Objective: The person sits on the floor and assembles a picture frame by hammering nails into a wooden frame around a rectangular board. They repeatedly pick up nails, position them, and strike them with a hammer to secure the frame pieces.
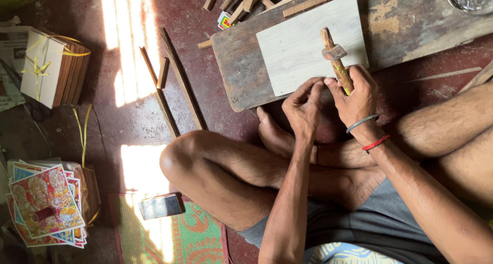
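Right hand [357, 92] gripped the small hammer [336, 59] by its wooden handle, head poised over the pale board [303, 48] in the upper centre of the frame. Left hand [303, 105] pinched shut at the board's lower edge, just beside it. The board lay on a dark plank [411, 23].

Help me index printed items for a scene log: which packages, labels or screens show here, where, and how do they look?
Small box: floor by the plank's left end, white with red and yellow.
Tied bundle: far left, boards under a white cover, yellow string.
Printed pictures: lower left stack, red and multicoloured.
Dark slab: on the green mat, glossy rectangle, possibly a phone.
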